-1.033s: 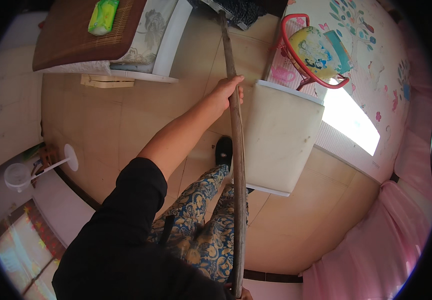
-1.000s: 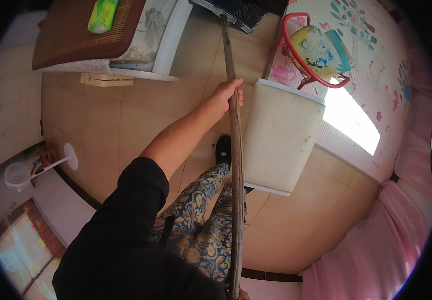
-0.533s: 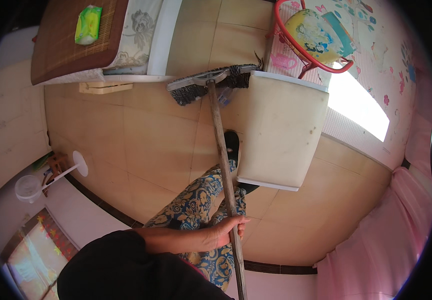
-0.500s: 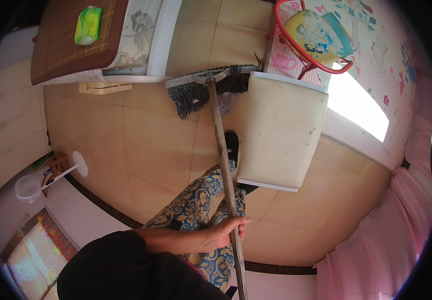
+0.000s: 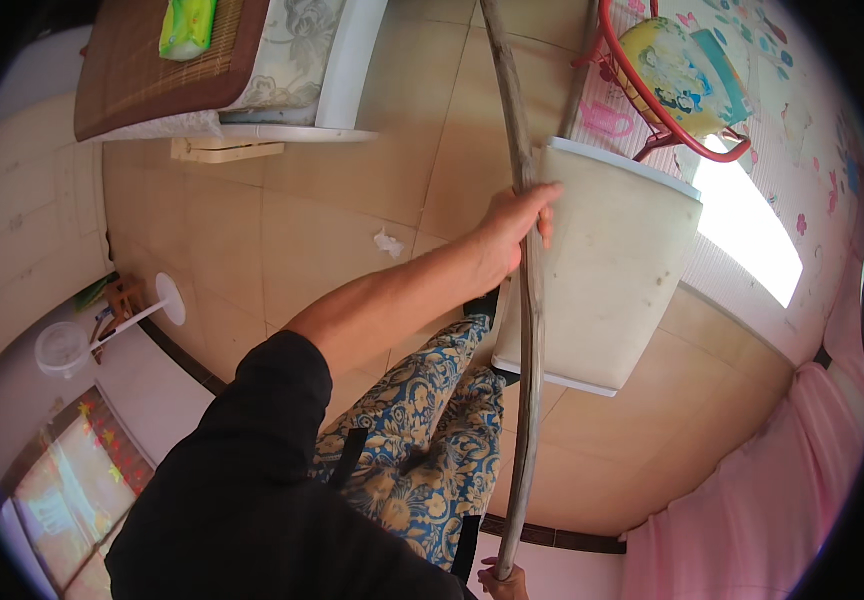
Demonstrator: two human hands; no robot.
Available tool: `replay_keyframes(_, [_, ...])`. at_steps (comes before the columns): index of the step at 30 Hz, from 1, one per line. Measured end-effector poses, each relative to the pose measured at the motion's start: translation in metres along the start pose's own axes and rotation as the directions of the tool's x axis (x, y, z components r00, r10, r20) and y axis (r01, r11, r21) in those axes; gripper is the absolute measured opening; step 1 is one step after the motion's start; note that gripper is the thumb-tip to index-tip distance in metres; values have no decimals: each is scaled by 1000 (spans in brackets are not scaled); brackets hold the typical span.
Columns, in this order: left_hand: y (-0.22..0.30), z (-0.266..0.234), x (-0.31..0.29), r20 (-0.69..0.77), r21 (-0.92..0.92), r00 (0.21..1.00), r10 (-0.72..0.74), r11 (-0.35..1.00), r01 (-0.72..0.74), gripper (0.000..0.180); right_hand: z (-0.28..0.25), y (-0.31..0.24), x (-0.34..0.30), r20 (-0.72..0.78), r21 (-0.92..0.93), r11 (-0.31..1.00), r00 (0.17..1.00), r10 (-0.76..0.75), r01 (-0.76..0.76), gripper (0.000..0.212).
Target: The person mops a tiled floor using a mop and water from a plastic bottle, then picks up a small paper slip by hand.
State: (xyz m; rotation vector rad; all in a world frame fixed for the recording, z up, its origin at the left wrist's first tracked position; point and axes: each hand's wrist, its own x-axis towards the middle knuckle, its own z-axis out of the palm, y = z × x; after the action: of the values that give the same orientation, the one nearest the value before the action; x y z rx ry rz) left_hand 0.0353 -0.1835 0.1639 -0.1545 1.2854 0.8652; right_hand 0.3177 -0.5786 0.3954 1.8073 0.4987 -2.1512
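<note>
A long weathered wooden mop handle (image 5: 529,350) runs from the top edge to the bottom of the view; its head is out of sight. Partway up, my left hand (image 5: 519,225) is closed around the wood, with the thumb lying across it. My right hand (image 5: 502,578) grips the handle's lower end near the bottom edge, partly cut off. Beside my left hand stands a cream plastic-looking box or stool (image 5: 602,265), and the handle crosses over its left side. Left of my forearm a crumpled white scrap (image 5: 389,242) lies on the tiled floor (image 5: 322,215).
At upper left is a bed (image 5: 287,55) with a brown mat and a green packet (image 5: 188,28) on it. A red-framed child's chair (image 5: 677,80) stands on a patterned play mat (image 5: 742,240). Pink curtains (image 5: 752,470) hang at right, and a white stand (image 5: 167,300) is at left.
My left hand has moved up and away with the handle. The mop's grey-stranded head has gone out beyond the top edge. My right hand has come into view, and the white scrap now shows.
</note>
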Motion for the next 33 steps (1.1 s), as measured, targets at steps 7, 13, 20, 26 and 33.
replay_keyframes(7, [23, -57, 106, -233, 355, 949, 210, 927, -118, 17, 2, -136, 34, 151, 185, 950, 963, 225, -251, 32])
replay_keyframes(13, [6, -87, 100, -275, 360, 939, 209, 927, -101, 12, -11, -150, 31, 59, 42, 976, 976, 210, -213, 32])
replay_keyframes(20, [-60, -97, 50, -357, 164, 930, 91, 986, -33, 9, -38, -103, -24, -175, -272, 962, 983, -52, 2, 39])
replay_keyframes(26, [-124, -92, 5, -329, 97, 943, 56, 995, -25, 8, -18, -17, -58, -260, -304, 952, 964, -53, -29, 43])
replay_keyframes(33, [-139, -116, -34, -207, 221, 973, 102, 974, -55, 20, 35, 21, -78, -281, -14, 986, 947, 157, -167, 33])
